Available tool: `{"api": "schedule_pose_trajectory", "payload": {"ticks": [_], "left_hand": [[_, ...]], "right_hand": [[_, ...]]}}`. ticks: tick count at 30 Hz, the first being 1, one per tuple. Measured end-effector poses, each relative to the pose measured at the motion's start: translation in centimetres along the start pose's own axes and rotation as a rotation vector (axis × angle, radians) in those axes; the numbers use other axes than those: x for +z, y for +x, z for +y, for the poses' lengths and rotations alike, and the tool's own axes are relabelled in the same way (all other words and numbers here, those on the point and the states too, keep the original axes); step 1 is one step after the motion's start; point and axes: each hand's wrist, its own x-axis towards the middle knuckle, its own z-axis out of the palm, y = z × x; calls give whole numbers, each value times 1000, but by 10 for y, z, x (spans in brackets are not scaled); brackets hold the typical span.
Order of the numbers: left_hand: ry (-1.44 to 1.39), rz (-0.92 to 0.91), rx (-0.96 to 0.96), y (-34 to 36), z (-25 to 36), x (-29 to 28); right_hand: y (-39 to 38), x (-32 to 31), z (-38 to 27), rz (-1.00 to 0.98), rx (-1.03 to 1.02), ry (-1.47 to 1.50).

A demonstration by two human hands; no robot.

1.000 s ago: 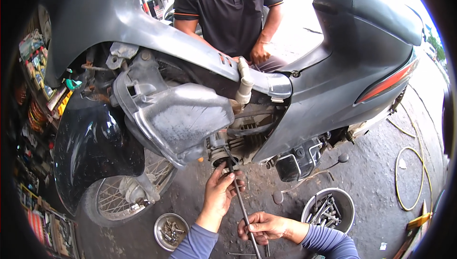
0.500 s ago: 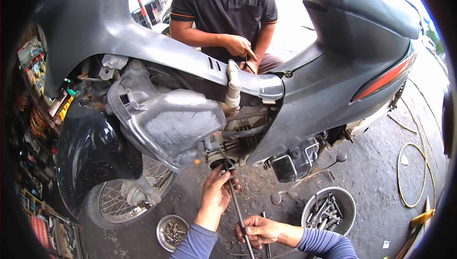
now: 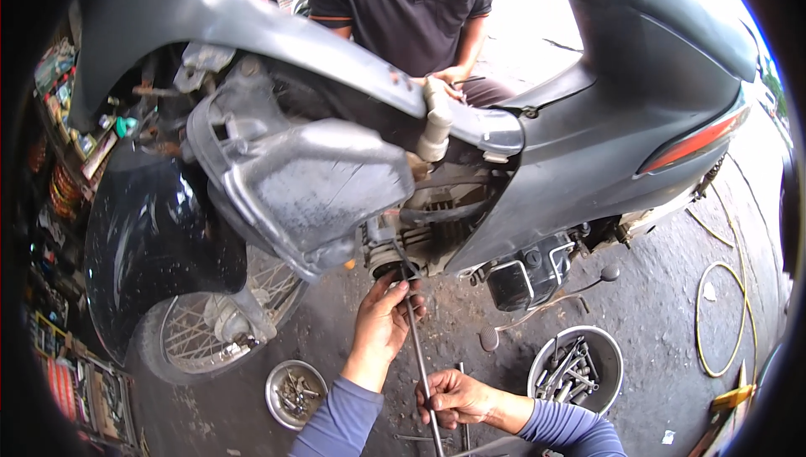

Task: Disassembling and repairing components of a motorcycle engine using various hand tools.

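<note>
My left hand (image 3: 383, 316) is closed at the upper end of a long dark metal rod (image 3: 420, 352), just under the engine (image 3: 395, 257) of a motorbike. Farther down the same rod, my right hand (image 3: 457, 398) grips it between thumb and fingers. The rod slants from the engine's front end to the lower edge of the picture. Where its tip meets the engine, my left fingers and a dark hose hide the contact. A second thin metal bar (image 3: 464, 373) shows behind my right hand.
A metal bowl of small parts (image 3: 295, 394) stands left of my forearms, a larger bowl of wrenches and sockets (image 3: 617, 373) right. Across the grey motorbike body (image 3: 554, 172), another person (image 3: 403, 16) has a hand at the frame. A yellow hose (image 3: 703, 331) loops on the ground, far right.
The view has shifted a little, so the motorbike sits further right. The other person's hands have moved down to the frame's pale pipe. Both my hands keep their grip on the rod.
</note>
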Motion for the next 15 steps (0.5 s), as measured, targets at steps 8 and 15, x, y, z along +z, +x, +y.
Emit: {"api": "schedule_pose_trajectory", "payload": {"ticks": [8,15], "left_hand": [[-66,-57,6,13,-3,-3],[-130,-41,-11,14,-4,-14]], "right_hand": [[-9,-3,-7,26,-19,-39],[-2,10,-10,165,29,-94]]}}
